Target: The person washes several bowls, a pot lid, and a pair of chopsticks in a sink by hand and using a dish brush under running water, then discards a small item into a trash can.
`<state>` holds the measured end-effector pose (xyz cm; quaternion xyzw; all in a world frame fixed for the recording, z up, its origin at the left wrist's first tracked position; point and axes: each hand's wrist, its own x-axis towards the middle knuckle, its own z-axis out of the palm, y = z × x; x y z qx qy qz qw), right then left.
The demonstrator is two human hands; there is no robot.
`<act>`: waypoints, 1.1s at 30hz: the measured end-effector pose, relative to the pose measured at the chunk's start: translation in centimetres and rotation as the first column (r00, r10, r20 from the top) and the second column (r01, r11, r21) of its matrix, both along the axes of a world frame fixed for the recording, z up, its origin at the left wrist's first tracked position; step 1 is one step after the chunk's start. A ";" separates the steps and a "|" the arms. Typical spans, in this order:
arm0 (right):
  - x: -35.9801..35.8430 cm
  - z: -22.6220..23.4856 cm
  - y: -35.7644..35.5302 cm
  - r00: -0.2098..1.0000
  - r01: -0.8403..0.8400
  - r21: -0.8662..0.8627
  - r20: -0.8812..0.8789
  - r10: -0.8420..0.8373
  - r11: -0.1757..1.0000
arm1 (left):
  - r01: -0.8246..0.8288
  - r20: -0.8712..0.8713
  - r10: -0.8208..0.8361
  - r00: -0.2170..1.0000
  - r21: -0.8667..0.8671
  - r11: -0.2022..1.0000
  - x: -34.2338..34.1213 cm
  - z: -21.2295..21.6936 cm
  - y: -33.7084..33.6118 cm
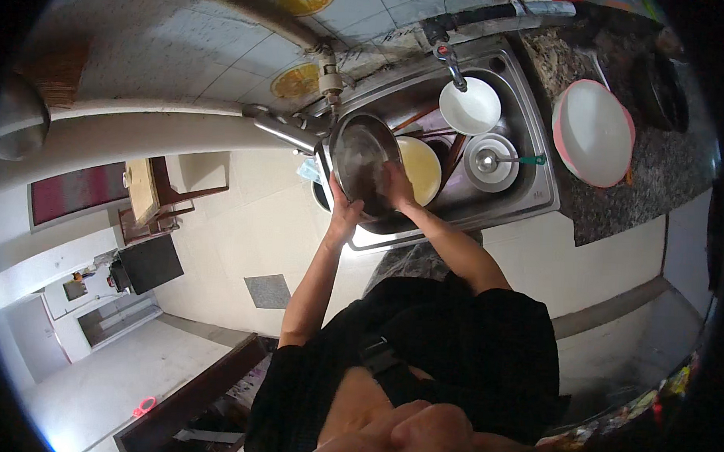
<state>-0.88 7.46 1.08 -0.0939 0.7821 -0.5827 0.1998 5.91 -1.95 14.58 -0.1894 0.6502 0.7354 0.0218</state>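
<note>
Over the left part of the steel sink (548,199) I hold a round metal pan (353,150) tilted toward me, its grey inside showing. A long steel handle (287,134) sticks out on the left, seemingly the pan's own. My left hand (347,213) is closed on the pan's near rim. Across the lower right of the pan's inside lies my right hand (396,187). Its fingers are blurred, and whether they hold anything is hidden. Just right of the pan sits a yellowish bowl (420,168), partly covered by my right hand.
Under the faucet (450,63) is a white bowl (471,107). Stacked bowls (491,181) hold a green-handled ladle (508,159). A pink-rimmed white basin (592,132) and a dark pan (658,91) stand on the stone counter (610,209). A pipe with a valve (330,83) rises behind my pan.
</note>
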 end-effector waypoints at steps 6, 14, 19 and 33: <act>0.5 9.2 -0.8 0.882 -0.028 -0.520 0.389 0.265 0.854 | -0.115 0.111 0.109 0.988 0.049 0.992 -0.9 0.6 0.5; -2.2 2.3 4.2 0.705 -0.257 0.443 -0.523 0.480 0.859 | -0.106 0.139 0.080 0.987 0.193 0.975 0.2 2.8 0.2; -6.0 -1.2 4.4 0.939 0.130 0.350 -0.344 -0.001 0.928 | -0.260 0.331 0.164 0.929 0.270 0.927 1.3 1.1 0.0; -7.0 6.1 9.0 0.766 -0.036 -0.297 0.606 0.217 0.954 | -0.206 0.046 0.263 0.964 -0.502 0.840 2.6 -6.4 1.1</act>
